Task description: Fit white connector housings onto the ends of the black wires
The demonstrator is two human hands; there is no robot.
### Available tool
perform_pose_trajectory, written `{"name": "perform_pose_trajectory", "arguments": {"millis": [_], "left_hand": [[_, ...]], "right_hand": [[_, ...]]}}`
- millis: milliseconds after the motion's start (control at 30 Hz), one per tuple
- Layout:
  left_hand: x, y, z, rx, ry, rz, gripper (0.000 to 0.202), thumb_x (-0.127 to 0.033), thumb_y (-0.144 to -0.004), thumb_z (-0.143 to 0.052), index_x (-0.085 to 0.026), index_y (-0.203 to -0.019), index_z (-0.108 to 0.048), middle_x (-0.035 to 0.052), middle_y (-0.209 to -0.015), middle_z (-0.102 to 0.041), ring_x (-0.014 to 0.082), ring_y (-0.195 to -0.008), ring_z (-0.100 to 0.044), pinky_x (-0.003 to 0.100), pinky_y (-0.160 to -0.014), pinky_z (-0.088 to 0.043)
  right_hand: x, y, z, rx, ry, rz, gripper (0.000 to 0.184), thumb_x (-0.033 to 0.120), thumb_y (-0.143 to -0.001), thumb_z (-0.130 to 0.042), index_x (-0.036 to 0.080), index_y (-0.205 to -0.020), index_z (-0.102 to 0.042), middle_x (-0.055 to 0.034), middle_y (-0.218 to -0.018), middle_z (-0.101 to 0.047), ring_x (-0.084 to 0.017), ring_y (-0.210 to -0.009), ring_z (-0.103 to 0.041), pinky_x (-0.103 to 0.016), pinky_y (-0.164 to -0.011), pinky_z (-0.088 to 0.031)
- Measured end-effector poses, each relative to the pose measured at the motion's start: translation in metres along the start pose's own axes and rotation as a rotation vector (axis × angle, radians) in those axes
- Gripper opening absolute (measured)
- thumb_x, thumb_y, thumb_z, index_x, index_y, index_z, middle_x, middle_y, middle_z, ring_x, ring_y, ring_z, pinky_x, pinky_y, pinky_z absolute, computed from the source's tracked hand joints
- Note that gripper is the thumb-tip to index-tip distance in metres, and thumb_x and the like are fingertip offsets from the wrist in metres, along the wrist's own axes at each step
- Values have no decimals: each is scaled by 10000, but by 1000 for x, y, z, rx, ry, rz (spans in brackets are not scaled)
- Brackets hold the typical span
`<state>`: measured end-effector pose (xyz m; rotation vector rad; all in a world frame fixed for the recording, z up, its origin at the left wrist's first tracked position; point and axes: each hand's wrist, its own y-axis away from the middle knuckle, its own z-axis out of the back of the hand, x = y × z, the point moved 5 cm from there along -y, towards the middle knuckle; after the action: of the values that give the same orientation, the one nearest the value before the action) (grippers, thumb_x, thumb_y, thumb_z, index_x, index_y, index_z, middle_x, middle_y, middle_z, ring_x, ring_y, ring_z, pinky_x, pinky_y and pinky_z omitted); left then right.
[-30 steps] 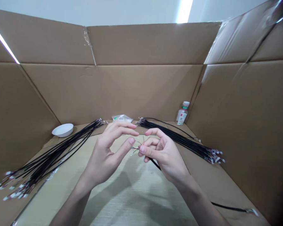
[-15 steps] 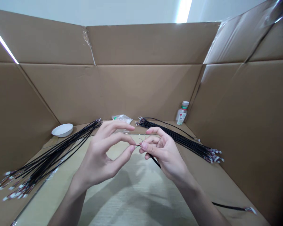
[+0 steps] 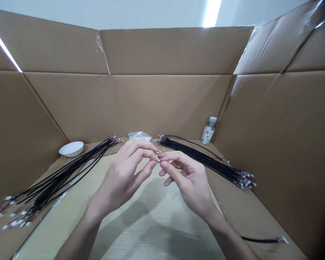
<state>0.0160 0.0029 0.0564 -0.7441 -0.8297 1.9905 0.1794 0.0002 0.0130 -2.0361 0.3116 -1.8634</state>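
Left hand (image 3: 127,173) and right hand (image 3: 191,182): thin coloured wires (image 3: 160,154) pinched at fingertips, above pale flat board (image 3: 151,225). Long black cable bundles (image 3: 67,173) laid along its left edge and far-right corner, open room left between.

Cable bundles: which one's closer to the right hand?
The right-side bundle: its black cables slant past just beyond the right hand, near the bottle. The left-side bundle lies across by the white bowl.
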Motion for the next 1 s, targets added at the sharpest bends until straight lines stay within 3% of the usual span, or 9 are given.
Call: {"name": "perform_pose_trajectory", "arguments": {"millis": [133,233,333,467,567,667,833,1000], "left_hand": [[4,2,3,11,122,81,88,-162,-1036,-583,-235,-1063,-624,15,-1195,-647,140,-1192,-585,276,-1059,-420],[15,4,3,32,307,285,100,-270,-1052,-587,-267,-1109,-669,-5,-1160,-680,129,-1118,-621,243,-983,-461],[24,8,-2,99,507,494,142,-368,-1031,-627,-296,-1123,-708,-17,-1087,-710,125,-1021,-653,221,-878,-500],[25,7,-9,106,714,587,108,-366,-952,-744,-266,-989,-752,-21,-932,-714,100,-865,-653,178,-750,-505],[27,6,-15,56,807,639,109,-334,-904,-799,-235,-884,-758,-29,-806,-696,66,-731,-614,139,-667,-489],[30,7,-24,-8,964,734,138,-299,-837,-854,-216,-875,-750,-33,-751,-684,59,-667,-613,132,-644,-517],[29,10,-44,-69,1291,949,224,-210,-732,-874,-177,-823,-672,-41,-663,-653,56,-570,-585,126,-526,-507],[27,13,-52,-119,1419,1071,311,-150,-689,-860,-180,-884,-621,-51,-649,-660,59,-558,-592,116,-481,-494]], "right_hand": [[2,-3,0,24,-95,-57,127,342,-904,-781,221,-923,-750,-16,-958,-716,-92,-683,-673,-146,-473,-555],[4,-5,2,1,-114,-55,145,351,-913,-769,215,-885,-726,-5,-919,-710,-74,-644,-641,-127,-445,-520],[5,-4,3,-9,-89,-29,139,348,-925,-755,219,-889,-718,-10,-961,-705,-80,-680,-629,-135,-461,-532],[8,0,5,-13,8,35,130,340,-946,-722,232,-876,-704,-24,-1010,-680,-137,-846,-660,-178,-518,-572],[16,4,6,-72,229,180,93,275,-957,-696,235,-873,-695,-33,-1098,-668,-179,-1045,-667,-274,-747,-628],[31,9,6,-202,584,422,65,177,-930,-700,227,-888,-705,-57,-1195,-645,-217,-1170,-623,-421,-1019,-553],[46,20,-5,-291,958,786,118,99,-900,-712,204,-851,-693,-77,-1120,-645,-258,-1178,-584,-554,-1141,-452],[50,22,-8,-250,1079,897,167,66,-870,-727,210,-818,-659,-42,-988,-689,-254,-1141,-609,-569,-1172,-437]]}}
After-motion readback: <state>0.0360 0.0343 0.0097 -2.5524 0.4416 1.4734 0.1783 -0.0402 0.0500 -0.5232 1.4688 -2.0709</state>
